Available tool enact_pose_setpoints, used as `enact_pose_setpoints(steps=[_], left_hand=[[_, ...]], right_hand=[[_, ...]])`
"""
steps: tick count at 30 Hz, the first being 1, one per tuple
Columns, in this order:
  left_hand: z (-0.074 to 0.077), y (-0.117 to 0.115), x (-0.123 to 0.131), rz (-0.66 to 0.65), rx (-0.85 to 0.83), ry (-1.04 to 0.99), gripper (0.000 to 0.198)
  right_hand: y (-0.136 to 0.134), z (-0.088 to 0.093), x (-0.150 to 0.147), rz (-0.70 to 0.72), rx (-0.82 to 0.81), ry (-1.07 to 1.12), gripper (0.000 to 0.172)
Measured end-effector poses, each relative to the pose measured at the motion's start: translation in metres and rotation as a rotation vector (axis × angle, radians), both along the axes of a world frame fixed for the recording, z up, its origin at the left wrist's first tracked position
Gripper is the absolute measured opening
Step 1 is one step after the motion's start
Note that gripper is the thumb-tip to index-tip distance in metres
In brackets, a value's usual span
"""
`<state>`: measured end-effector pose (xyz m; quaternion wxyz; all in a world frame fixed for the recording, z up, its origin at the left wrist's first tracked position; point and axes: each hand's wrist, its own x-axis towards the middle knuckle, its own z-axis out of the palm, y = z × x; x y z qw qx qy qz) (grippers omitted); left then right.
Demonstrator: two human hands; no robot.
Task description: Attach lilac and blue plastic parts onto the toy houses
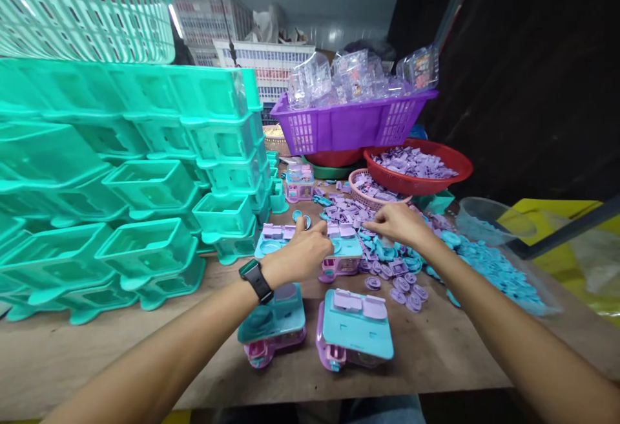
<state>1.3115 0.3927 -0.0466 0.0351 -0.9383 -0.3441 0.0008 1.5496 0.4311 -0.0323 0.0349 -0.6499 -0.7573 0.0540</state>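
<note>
Fingertips of both hands are hard to read. The left hand (301, 253), with a black watch (256, 280) on its wrist, is curled shut over the far toy (310, 243), a teal-topped piece with lilac blocks on it; what the fingers pinch, if anything, is hidden behind the knuckles. The right hand (400, 223) reaches into the purple parts (349, 214) scattered just beyond that toy, fingers bent down; whether it grips a piece cannot be told. A forearm covers part of the left near toy.

Three assembled toys show close by: the far one under the left hand and two near ones (356, 327) side by side at the table's near edge. A fourth, pinkish toy (299, 183) stands farther back. The small purple discs (404, 288) and blue discs (489, 265) at the right are too many to count. The teal trays (121, 185) stacked at the left, cut off by the frame, also defy counting.

Everything lies on a bare wooden table (97, 346). Far off sit a red bowl (438, 181) of purple parts, a small pink basket (361, 194), and a purple basket (349, 123) of clear packs. The room behind is dim, with stacked crates.
</note>
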Motion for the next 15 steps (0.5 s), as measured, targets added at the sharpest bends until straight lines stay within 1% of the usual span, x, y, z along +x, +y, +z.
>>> enact_pose_setpoints(steps=[2, 3, 5, 7, 10, 11, 13, 14, 15], left_hand=[[0.006, -0.002, 0.001, 0.032, -0.035, 0.011, 0.020], [0.009, -0.003, 0.002, 0.054, -0.062, 0.013, 0.023], [0.015, -0.004, 0.003, 0.091, -0.113, 0.012, 0.032], [0.018, -0.005, 0.002, 0.099, -0.146, 0.018, 0.039], [0.018, -0.006, -0.003, 0.109, -0.165, 0.005, 0.042], [0.017, -0.007, -0.005, 0.118, -0.168, -0.024, 0.043], [0.013, -0.011, -0.010, 0.127, -0.156, -0.119, 0.040], [0.011, -0.014, -0.012, 0.121, -0.137, -0.178, 0.038], [0.008, -0.017, -0.013, 0.104, -0.115, -0.236, 0.036]], right_hand=[[-0.001, -0.015, 0.014, -0.035, 0.039, -0.124, 0.024], [-0.001, -0.024, 0.017, -0.031, 0.027, -0.158, 0.023], [-0.002, -0.040, 0.016, -0.001, 0.012, -0.177, 0.030], [-0.003, -0.052, 0.010, 0.023, 0.012, -0.181, 0.032], [-0.003, -0.056, 0.005, -0.003, 0.030, -0.189, 0.026], [-0.004, -0.055, 0.006, -0.032, 0.041, -0.189, 0.026], [-0.006, -0.052, 0.015, -0.084, 0.062, -0.183, 0.032], [-0.008, -0.050, 0.021, -0.107, 0.071, -0.135, 0.035], [-0.011, -0.049, 0.027, -0.136, 0.078, -0.042, 0.034]])
